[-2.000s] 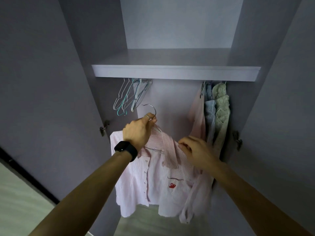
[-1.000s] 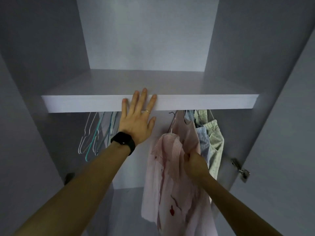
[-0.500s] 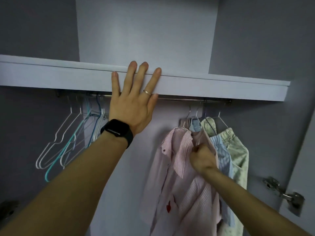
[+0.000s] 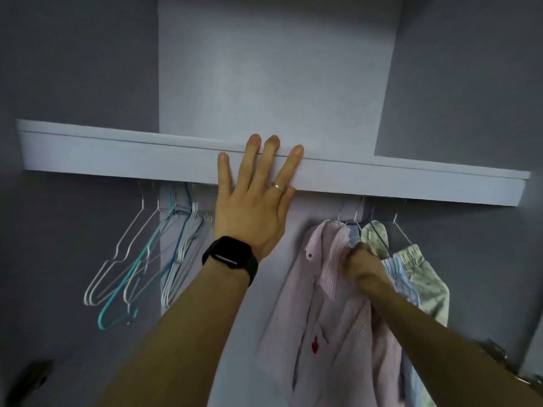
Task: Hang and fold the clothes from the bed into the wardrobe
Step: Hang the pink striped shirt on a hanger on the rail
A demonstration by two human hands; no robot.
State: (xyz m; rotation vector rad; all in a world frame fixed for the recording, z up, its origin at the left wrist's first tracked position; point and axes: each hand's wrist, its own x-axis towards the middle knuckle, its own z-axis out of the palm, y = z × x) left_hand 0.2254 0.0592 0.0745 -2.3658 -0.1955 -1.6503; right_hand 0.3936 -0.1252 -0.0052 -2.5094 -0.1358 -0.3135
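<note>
My left hand (image 4: 252, 207) lies flat and wide open against the front edge of the wardrobe shelf (image 4: 117, 154), fingers spread, the three longest fingertips reaching over its top edge. A ring (image 4: 278, 187) sits on one finger and a black watch (image 4: 229, 258) wraps the wrist. My right hand (image 4: 364, 262), lower and to the right, is curled tight round a bunch of fabric at the shoulder of the pink striped shirt (image 4: 332, 318), just beside its collar.

The shirt hangs inside the wardrobe, under the shelf, with a small red mark (image 4: 315, 345) on its chest. My right forearm crosses in front of its lower right side and hides that part.

Pressed against the shirt on the right hang a pale blue garment (image 4: 399, 277) and a green patterned garment (image 4: 426, 280), each on a wire hanger. The shelf's front edge blocks the rail (only the hanger hooks show, running up behind it).

Well apart, on the left under the shelf, hangs a cluster of empty hangers (image 4: 141, 259), white and teal, tilted at an angle. A metal hinge (image 4: 499, 356) shows at the lower right.
</note>
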